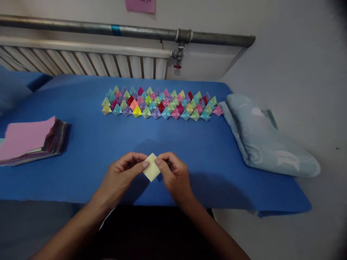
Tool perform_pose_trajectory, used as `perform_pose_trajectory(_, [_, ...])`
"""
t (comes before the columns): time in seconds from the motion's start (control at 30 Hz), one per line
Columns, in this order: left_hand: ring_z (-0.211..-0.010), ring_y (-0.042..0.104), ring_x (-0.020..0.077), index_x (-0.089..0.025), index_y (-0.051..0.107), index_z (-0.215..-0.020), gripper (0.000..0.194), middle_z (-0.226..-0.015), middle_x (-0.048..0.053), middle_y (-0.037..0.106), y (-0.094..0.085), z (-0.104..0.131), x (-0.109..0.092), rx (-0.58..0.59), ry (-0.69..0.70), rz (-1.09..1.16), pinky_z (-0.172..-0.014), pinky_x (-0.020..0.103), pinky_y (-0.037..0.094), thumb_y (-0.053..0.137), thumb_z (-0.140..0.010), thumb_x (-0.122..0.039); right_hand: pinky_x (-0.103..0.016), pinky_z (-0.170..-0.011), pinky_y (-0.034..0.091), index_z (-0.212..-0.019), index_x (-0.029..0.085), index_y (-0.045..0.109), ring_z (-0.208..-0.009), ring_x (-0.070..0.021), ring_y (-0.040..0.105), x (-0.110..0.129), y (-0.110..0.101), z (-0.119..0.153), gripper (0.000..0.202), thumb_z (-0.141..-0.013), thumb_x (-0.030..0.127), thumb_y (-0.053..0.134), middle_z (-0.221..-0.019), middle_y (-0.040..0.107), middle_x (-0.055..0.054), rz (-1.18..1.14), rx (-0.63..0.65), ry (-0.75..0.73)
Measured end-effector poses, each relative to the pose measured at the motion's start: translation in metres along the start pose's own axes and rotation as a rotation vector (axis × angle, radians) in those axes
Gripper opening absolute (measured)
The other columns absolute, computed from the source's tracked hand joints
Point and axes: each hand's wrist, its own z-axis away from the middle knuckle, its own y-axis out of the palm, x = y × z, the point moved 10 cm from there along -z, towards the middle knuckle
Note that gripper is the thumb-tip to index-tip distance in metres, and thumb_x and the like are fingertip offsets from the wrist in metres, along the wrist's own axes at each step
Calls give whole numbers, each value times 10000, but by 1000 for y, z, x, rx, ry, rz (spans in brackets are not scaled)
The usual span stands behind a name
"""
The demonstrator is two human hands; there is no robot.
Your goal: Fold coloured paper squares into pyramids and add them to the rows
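A small pale yellow folded paper square point(151, 170) is held up above the front part of the blue-covered table, one corner pointing down at me. My left hand point(123, 174) pinches its left side, thumb on the near face. On the right side, my right hand point(174, 173) pinches it the same way, with its fingers behind the paper. Beyond my hands, rows of colourful folded paper pieces point(156, 113) stand close together on the table. A stack of coloured paper sheets point(28, 139), pink on top, lies at the left.
A folded light blue-green blanket point(260, 137) lies at the table's right end. Behind the blue table cover point(103, 141) are a white radiator point(108, 65) and a metal pipe point(146, 33) with a valve point(178, 54). A pink note point(140, 5) is on the wall.
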Motion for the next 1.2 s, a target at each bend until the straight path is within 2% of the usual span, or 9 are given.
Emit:
perform_pose_trajectory(0.17, [-643, 621, 102, -215, 749, -765, 248, -703, -15, 707, -6, -4, 1, -67, -8, 27, -624, 209, 499, 887, -597, -333, -236, -526, 384, -743, 226, 609, -546, -101, 453, -16, 12, 0, 172, -818, 380, 595, -609, 522, 44, -111, 122, 145])
perform_pose_trajectory(0.27, [-615, 607, 97, -205, 742, -767, 270, -674, -18, 694, -9, -5, 4, -91, -38, 38, -602, 207, 486, 891, -578, -328, -230, -518, 366, -707, 218, 599, -535, -95, 436, -21, 12, 1, 206, -816, 393, 596, -567, 490, 51, -99, 141, 176])
perform_pose_trajectory(0.47, [-570, 582, 98, -186, 729, -731, 237, -650, -4, 684, 1, -6, 11, 23, -118, -55, -582, 227, 459, 857, -610, -345, -227, -498, 362, -724, 219, 602, -510, -89, 427, -19, 11, -1, 210, -823, 404, 596, -554, 491, 56, -103, 155, 183])
perform_pose_trajectory(0.67, [-567, 574, 94, -191, 725, -720, 213, -643, -7, 679, 1, -7, 9, 21, -93, -75, -591, 226, 450, 839, -625, -343, -221, -480, 337, -690, 220, 586, -495, -84, 408, -25, 20, 4, 221, -771, 415, 649, -549, 501, 60, -112, 281, 228])
perform_pose_trajectory(0.83, [-578, 576, 97, -195, 713, -701, 200, -620, -18, 664, 4, -6, 5, 46, -59, -89, -605, 224, 456, 833, -635, -341, -227, -485, 324, -627, 217, 528, -496, -86, 405, -32, 18, 6, 298, -776, 449, 640, -540, 489, 55, -128, 239, 266])
perform_pose_trajectory(0.97, [-619, 593, 107, -202, 719, -734, 187, -666, -9, 678, 13, -6, 1, 154, -78, -136, -651, 236, 471, 792, -700, -371, -227, -488, 311, -607, 215, 514, -499, -83, 390, -29, 20, 6, 293, -784, 421, 623, -532, 466, 60, -95, 251, 246])
perform_pose_trajectory(1.03, [-606, 572, 110, -197, 702, -686, 213, -651, -8, 660, 17, -6, -2, 200, -89, -180, -613, 234, 452, 786, -700, -393, -224, -493, 306, -596, 213, 510, -510, -82, 391, -26, 20, 5, 294, -787, 405, 625, -532, 463, 59, -61, 261, 221])
perform_pose_trajectory(1.1, [-575, 534, 108, -195, 675, -630, 245, -610, -17, 622, 18, -7, -5, 194, -81, -223, -565, 228, 413, 784, -691, -406, -220, -490, 305, -597, 213, 512, -512, -81, 392, -25, 21, 6, 293, -787, 401, 632, -528, 458, 62, -59, 264, 215])
perform_pose_trajectory(1.2, [-561, 494, 104, -200, 673, -620, 247, -591, -25, 593, 15, -8, -8, 139, -43, -250, -543, 224, 377, 769, -701, -411, -214, -463, 312, -643, 216, 554, -494, -79, 412, -31, 27, 10, 251, -764, 411, 653, -543, 490, 63, -134, 322, 287])
